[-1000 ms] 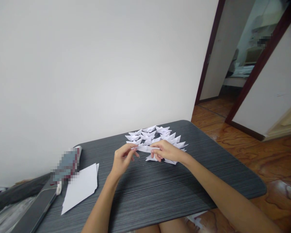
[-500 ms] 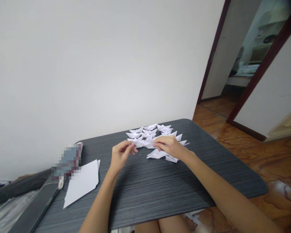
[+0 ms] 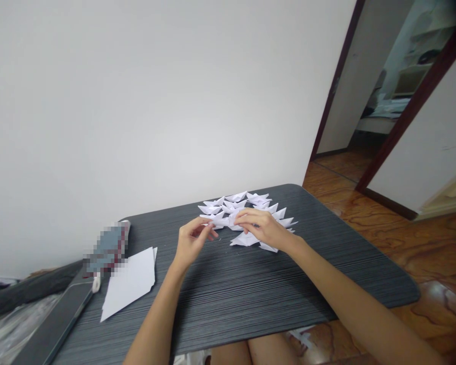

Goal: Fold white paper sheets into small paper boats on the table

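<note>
Over the near side of a cluster of folded white paper boats, a white paper boat [image 3: 225,222] spans the gap between my two hands. My left hand [image 3: 192,242] is closed at its left end, thumb and forefinger pinched together. My right hand [image 3: 263,227] is closed on its right side, fingers bent over it and hiding part of it. Several more paper boats [image 3: 235,197] sit in rows behind the hands. Another paper boat [image 3: 245,239] lies just below my right fingers.
On the dark wood-grained table [image 3: 228,299], a stack of white paper sheets [image 3: 131,281] lies at the left. Behind it is a blurred-out item [image 3: 106,246] with a white edge. A white wall [image 3: 175,101] rises behind the table; a doorway [image 3: 380,101] stands at the right.
My fingers have shifted slightly on the paper boat, the right hand's fingers moving a little left over it. The other boats stay where they were; the view has tilted slightly.
</note>
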`<state>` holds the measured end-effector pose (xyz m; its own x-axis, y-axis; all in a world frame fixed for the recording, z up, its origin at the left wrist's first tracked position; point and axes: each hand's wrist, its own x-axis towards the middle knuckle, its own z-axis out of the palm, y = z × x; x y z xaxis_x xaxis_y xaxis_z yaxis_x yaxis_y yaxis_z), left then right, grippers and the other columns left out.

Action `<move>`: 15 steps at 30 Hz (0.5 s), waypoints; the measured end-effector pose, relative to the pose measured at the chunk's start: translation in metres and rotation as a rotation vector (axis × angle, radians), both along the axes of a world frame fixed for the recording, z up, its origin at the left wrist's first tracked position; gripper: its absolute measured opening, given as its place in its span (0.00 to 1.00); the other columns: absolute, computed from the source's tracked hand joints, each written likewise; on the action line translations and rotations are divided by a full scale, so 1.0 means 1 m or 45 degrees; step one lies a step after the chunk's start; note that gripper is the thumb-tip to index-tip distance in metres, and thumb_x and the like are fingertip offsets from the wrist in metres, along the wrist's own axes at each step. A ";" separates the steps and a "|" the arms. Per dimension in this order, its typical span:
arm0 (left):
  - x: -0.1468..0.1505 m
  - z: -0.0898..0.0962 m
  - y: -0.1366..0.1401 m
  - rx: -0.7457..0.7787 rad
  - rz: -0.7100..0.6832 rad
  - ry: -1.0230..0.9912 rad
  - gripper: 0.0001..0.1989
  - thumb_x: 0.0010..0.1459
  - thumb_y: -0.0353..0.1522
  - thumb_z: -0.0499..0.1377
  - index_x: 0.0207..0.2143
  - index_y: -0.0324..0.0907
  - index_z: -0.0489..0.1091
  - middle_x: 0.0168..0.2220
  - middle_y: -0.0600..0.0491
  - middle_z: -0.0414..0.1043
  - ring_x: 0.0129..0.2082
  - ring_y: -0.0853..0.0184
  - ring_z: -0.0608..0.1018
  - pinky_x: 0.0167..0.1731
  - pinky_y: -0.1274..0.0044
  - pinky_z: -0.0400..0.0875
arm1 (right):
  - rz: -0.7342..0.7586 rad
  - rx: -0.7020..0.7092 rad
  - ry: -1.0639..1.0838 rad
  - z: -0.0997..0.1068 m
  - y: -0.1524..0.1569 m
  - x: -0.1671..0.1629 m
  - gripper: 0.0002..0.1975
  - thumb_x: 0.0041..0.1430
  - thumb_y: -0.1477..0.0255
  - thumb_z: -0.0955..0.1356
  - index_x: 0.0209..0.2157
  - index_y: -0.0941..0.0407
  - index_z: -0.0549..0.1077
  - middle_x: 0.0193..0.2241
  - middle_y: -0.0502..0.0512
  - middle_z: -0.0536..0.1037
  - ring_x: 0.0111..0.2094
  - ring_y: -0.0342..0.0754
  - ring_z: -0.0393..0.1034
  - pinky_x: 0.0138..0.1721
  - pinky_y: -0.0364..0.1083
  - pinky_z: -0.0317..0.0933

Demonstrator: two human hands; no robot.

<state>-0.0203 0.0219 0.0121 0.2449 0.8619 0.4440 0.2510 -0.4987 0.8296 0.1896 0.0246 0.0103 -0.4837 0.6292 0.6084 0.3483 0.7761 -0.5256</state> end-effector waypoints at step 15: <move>0.006 -0.002 -0.004 0.156 -0.164 0.234 0.08 0.53 0.32 0.53 0.30 0.38 0.70 0.37 0.47 0.66 0.31 0.70 0.72 0.28 0.78 0.71 | -0.023 -0.086 0.070 0.001 0.003 -0.001 0.07 0.54 0.75 0.62 0.29 0.58 0.71 0.31 0.55 0.72 0.31 0.43 0.66 0.32 0.42 0.60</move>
